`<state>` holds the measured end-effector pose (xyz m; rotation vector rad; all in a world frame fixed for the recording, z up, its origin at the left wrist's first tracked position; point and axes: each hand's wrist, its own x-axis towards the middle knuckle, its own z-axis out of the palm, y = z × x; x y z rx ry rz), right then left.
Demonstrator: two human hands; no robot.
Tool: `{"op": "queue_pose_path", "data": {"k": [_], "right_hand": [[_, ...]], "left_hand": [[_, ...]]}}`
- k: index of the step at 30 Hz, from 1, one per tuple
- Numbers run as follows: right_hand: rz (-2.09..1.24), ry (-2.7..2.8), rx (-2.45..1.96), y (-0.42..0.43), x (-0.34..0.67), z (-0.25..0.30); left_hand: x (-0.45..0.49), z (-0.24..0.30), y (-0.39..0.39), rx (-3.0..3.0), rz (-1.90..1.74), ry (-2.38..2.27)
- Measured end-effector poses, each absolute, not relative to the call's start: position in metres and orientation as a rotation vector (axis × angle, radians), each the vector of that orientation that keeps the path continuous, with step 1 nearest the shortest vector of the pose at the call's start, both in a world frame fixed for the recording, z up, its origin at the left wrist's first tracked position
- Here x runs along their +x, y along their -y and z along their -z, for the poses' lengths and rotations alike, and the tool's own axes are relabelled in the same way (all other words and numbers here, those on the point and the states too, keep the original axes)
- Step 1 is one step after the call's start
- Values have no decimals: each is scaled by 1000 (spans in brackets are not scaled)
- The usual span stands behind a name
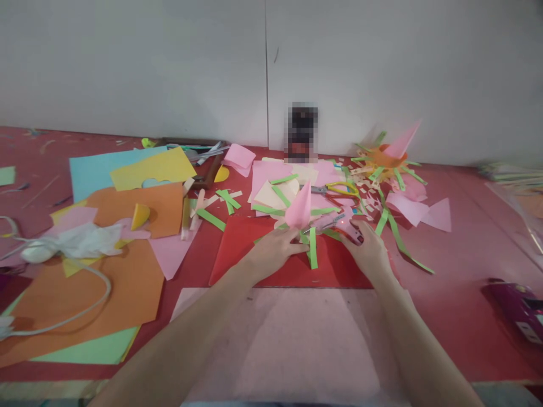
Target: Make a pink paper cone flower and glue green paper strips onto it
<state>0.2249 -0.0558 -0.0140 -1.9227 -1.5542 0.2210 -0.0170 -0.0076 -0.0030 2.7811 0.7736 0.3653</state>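
A paper craft with a pink cone and green paper strips fanned out from its base stands on a red board. My left hand is at the left of the cone's base, its fingers curled against the craft. To the right, my right hand grips a pink glue gun with a small red light on its body. The gun's nozzle points left, close to the base of the cone. One green strip hangs toward me between the hands. My right fingertips are partly hidden behind the gun.
Scissors with yellow handles lie behind the craft. A similar orange craft with a pink cone stands back right. Orange sheets, a white cable and a tool tray are at left; a purple object lies far right.
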Motion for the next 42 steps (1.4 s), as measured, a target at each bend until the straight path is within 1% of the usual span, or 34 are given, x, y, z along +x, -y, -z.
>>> {"op": "queue_pose_path", "data": {"k": [13,20,27,34,38,42], "right_hand": [[-173,1624,-1884,60,232,10],[-118,1688,-1833,62,236,4],[-227,1732,-1822,64,239,-1],[-190,1412,-1943,61,237,1],[-255,1170,-2009,59,239,-2],[-265,1089,-2037,58,240,-6]], "left_hand": [[-18,6,7,2847,-415,-738],[-16,-2,9,2816,-422,-687],[-16,-5,11,2794,-511,-634],[-16,-5,11,2746,-509,-672],[-17,-5,11,2746,-536,-685],[-21,-7,9,2707,-610,-770]]}}
